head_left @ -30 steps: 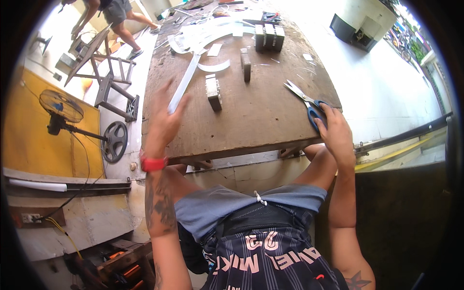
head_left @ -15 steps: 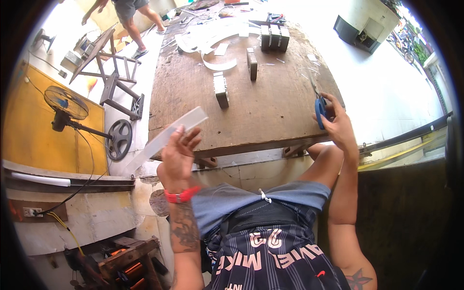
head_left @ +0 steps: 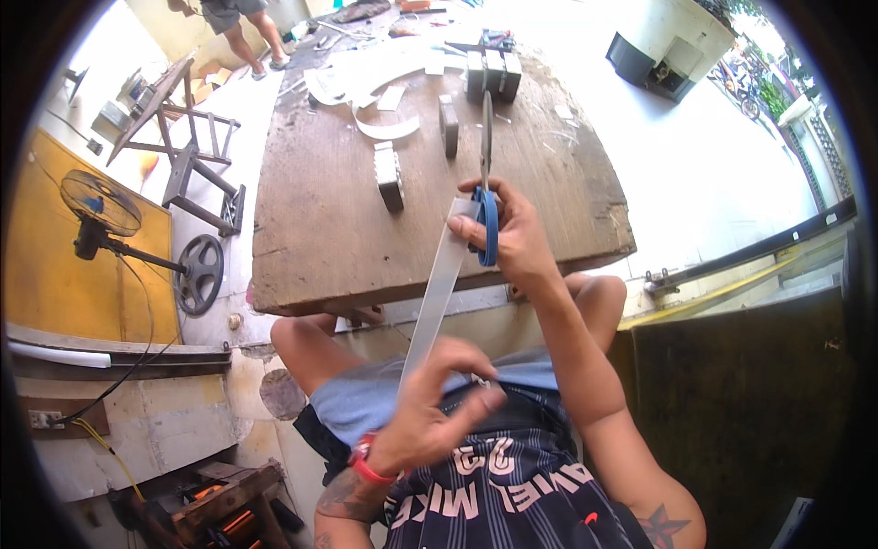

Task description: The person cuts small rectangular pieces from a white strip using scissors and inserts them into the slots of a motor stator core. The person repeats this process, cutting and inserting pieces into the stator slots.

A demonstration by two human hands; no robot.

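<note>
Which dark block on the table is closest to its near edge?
The leftmost block, pale-topped and standing alone; the thin block and the row of three blocks sit farther back.

Worktable: brown, rough wood point(head_left: 302, 229), worn at the edges. Floor point(head_left: 677, 174): pale, washed out by glare on the right side. Left side: yellow panel point(head_left: 119, 265); before it, a standing fan point(head_left: 102, 203) on a wheel-shaped base point(head_left: 188, 273). Wooden bench point(head_left: 194, 188) beyond the fan; slanted-top wooden stand point(head_left: 146, 119) farther back. Lower left: power outlet point(head_left: 46, 419) with yellow cable point(head_left: 110, 453). Lower right: dark panel point(head_left: 732, 412). Upper right: pale cabinet-like unit point(head_left: 681, 41); green foliage point(head_left: 780, 102) outside. Lighting: bright daylight, strongest upper right.
</note>
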